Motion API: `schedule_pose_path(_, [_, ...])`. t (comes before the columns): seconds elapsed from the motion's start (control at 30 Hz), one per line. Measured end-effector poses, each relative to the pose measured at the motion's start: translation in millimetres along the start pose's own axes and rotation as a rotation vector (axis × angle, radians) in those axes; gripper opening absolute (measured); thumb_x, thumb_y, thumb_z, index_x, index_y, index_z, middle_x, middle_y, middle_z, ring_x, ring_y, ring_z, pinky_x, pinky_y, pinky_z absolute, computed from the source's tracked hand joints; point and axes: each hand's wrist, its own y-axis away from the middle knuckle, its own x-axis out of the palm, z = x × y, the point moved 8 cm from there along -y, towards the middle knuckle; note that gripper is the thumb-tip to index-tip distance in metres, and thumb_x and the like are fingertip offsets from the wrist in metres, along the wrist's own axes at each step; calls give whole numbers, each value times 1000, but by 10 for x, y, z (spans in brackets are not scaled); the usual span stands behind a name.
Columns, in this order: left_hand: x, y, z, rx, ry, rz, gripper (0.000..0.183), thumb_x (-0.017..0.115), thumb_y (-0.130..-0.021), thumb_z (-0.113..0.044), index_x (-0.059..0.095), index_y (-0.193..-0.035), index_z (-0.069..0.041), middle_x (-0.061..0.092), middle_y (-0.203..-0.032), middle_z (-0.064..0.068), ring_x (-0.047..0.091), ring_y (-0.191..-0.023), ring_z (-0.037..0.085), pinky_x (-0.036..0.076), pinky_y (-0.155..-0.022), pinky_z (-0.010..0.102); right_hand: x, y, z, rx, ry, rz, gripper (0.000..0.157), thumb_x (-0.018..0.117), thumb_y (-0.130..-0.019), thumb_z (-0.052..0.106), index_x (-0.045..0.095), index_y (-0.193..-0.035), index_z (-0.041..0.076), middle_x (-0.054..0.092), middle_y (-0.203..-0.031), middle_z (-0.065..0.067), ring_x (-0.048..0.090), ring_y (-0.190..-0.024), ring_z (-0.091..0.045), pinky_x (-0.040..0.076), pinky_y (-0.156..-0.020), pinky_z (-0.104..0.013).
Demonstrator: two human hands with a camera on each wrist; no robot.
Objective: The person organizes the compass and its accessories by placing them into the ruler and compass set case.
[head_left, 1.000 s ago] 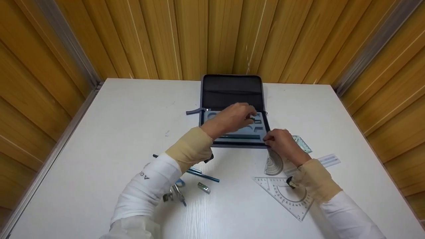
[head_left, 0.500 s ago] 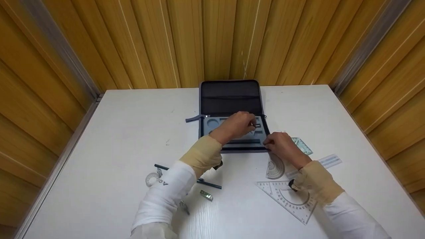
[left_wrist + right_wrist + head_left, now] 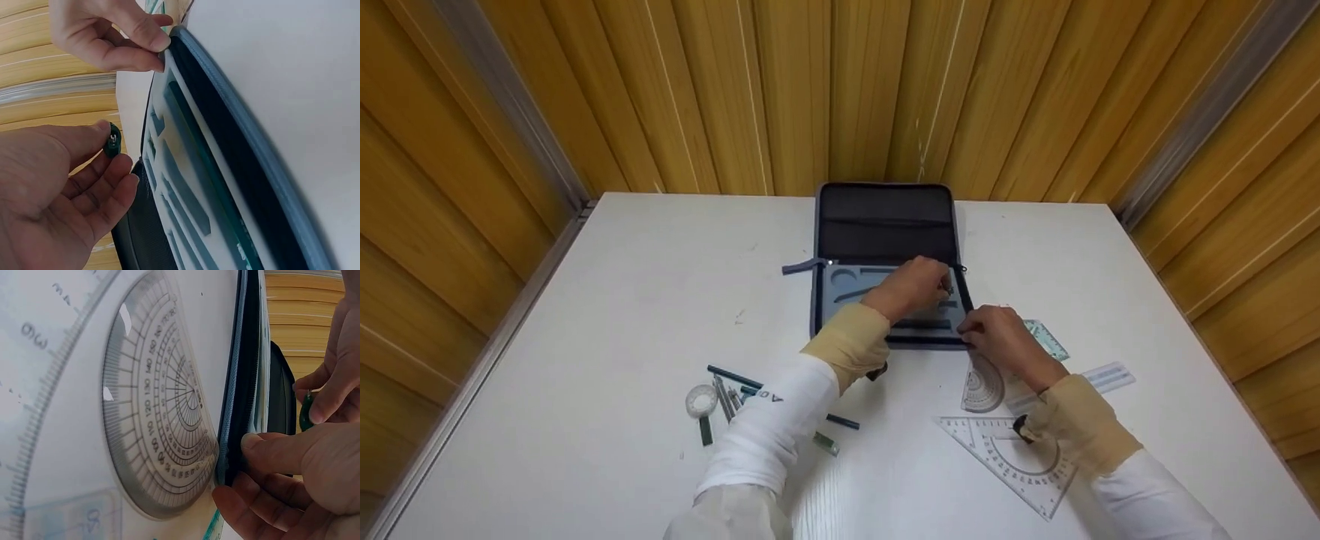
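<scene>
Left hand (image 3: 910,289) pinches green piece (image 3: 113,142) above case (image 3: 885,241) | right hand (image 3: 1001,339) grips its edge | sleeve (image 3: 789,420) partly hides rods (image 3: 733,374) | protractor (image 3: 982,386) nearby

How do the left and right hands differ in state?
The left hand pinches a small green piece; the right hand pinches the near right corner of the open case. The left hand is above the case; the right hand is at its edge. Both emerge from tan cuffs.
</scene>
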Motion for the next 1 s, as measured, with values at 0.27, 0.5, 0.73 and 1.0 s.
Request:
schedule_pose_path(0.27, [67,-86,46,-42,-50,22,19,66,-103,-18,74,-119,-11,72,-116,3,68,-101,14,54,-85,27,39,-39,69,-34,-18,-30,10,72,-89,-8,78,-96,-3,74,-96,-16,69,-94,-36,56,-84,-52])
schedule_pose_path(0.5, [122,-191,-35,-32,-27,17,20,66,-103,-17,74,-120,-10,73,-116,3,69,-101,13,54,-84,25,-66,5,40,-46,23,-67,9,74,-86,-9,78,-91,-2,73,-93,-16,69,-91,-35,56,-82,-51])
schedule_pose_path(0.73, [155,-191,48,-82,-25,27,20,68,-102,-16,75,-119,-9,74,-114,3,69,-98,13,55,-82,25,-5,-39,82,-41,5,-47,10,72,-88,-8,78,-95,-2,73,-96,-17,69,-95,-36,55,-85,-52])
schedule_pose_path(1.0, [222,-238,12,-82,11,35,19,67,-101,-13,76,-117,-7,74,-115,5,70,-98,14,55,-80,24,-40,-21,39,-37,25,-40,12,73,-87,-11,78,-93,-2,73,-94,-15,69,-92,-35,56,-83,-51])
